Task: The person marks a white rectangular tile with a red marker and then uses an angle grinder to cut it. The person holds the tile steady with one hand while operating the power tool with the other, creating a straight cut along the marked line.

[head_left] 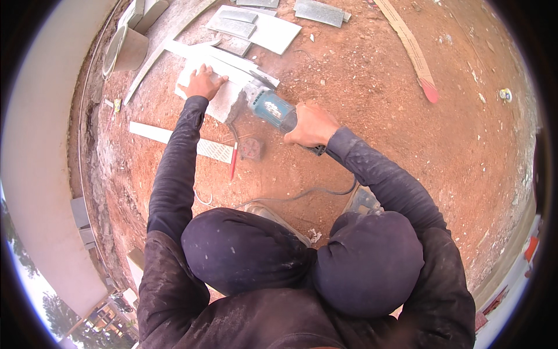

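Observation:
My left hand (203,83) lies with fingers spread on a pale tile slab (222,106) on the dirt ground. My right hand (314,124) is wrapped round the rear body of a blue-green angle grinder (271,108). The grinder's head is at the slab's right edge; its disc is hidden from me. A cord (302,195) runs from the tool back past my feet. Nearer to me lie a narrow white strip (154,132), a red pen or pencil (233,161) and a dusty round reddish piece (251,149).
Cut grey and white tile pieces (276,35) lie beyond the slab. A bucket (129,51) stands at the far left near a pale wall (43,116). At the far right is a long tan strip with a red end (407,43). Small debris dots the reddish dirt.

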The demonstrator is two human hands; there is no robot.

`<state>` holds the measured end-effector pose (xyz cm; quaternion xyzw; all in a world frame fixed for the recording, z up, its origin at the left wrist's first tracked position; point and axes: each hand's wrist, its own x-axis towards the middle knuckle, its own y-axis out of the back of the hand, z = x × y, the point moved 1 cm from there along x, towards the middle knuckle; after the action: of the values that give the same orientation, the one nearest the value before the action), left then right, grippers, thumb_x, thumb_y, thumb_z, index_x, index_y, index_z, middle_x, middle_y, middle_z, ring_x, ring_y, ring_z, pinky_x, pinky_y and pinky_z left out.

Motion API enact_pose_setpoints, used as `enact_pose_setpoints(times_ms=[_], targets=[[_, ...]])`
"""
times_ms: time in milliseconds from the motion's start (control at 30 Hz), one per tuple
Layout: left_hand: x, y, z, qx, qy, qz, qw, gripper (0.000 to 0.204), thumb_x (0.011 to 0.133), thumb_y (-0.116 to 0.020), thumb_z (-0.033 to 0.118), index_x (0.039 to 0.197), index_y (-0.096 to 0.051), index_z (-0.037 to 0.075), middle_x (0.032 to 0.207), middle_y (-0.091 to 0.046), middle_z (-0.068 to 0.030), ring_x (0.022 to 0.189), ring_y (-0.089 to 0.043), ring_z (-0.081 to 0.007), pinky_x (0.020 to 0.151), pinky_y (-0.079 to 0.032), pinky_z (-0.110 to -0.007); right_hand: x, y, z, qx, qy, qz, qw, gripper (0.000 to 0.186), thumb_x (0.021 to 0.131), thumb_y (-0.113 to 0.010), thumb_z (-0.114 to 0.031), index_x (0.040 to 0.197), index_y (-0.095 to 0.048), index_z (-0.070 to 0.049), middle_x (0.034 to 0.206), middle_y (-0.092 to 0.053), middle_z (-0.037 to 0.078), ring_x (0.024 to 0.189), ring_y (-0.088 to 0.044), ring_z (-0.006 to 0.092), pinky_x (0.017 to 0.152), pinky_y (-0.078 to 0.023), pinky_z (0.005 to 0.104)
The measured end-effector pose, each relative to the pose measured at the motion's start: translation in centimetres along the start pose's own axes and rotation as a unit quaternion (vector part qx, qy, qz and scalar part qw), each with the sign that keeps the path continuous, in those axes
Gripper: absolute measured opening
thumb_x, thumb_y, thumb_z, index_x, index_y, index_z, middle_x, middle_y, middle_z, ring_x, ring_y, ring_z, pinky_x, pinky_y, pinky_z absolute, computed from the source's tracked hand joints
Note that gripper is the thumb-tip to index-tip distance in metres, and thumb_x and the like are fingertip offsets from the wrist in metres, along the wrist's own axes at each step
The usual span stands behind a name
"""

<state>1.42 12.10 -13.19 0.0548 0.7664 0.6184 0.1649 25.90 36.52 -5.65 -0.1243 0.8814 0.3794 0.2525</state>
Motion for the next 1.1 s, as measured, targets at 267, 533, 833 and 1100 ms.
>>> enact_pose_setpoints(times_ms=[267,533,833,1100], targets=[[0.9,-1.4,-1.7,0.002,-0.009,0.021,1.000,0.082,0.080,-0.058,0.075,0.142,-0.053,0.022,0.158,-0.036,0.0012,0.145,-0.032,-0.0288,0.107,-0.013,-0.079,-0.1,-0.3,-0.4,0.021,0.014,0.009,1.000,0.070,0.065,-0.075,-0.037,0.113,-0.058,0.010,0.105,-0.065,0.030,0.100,-0.065,0.0415,0.086,-0.054,0.0447],[0.2,-0.8,-0.7,-0.031,-0.031,0.049,0.998,0.082,0.082,-0.060,0.072,0.140,-0.056,0.015,0.154,-0.043,-0.0086,0.141,-0.038,-0.0361,0.106,-0.015,-0.077,-0.3,0.2,-0.8,0.032,0.003,-0.007,0.999,0.069,0.064,-0.075,-0.035,0.112,-0.057,0.011,0.104,-0.066,0.030,0.101,-0.066,0.0396,0.086,-0.054,0.0443],[-0.1,-0.4,-0.6,-0.029,-0.033,0.056,0.997,0.083,0.081,-0.061,0.072,0.140,-0.055,0.014,0.153,-0.043,-0.0091,0.140,-0.038,-0.0384,0.109,-0.019,-0.072,-0.3,-0.2,-1.2,0.028,-0.008,-0.008,1.000,0.070,0.065,-0.075,-0.035,0.113,-0.057,0.011,0.103,-0.067,0.029,0.097,-0.068,0.0394,0.084,-0.055,0.0435],[0.3,-0.9,-0.6,-0.019,-0.021,0.038,0.999,0.082,0.080,-0.059,0.074,0.141,-0.054,0.019,0.156,-0.040,-0.0021,0.143,-0.036,-0.0316,0.107,-0.013,-0.079,-1.2,0.1,-1.2,0.024,-0.011,0.023,0.999,0.055,0.063,-0.073,-0.031,0.103,-0.065,0.006,0.096,-0.070,0.025,0.091,-0.070,0.0387,0.081,-0.057,0.0424]])
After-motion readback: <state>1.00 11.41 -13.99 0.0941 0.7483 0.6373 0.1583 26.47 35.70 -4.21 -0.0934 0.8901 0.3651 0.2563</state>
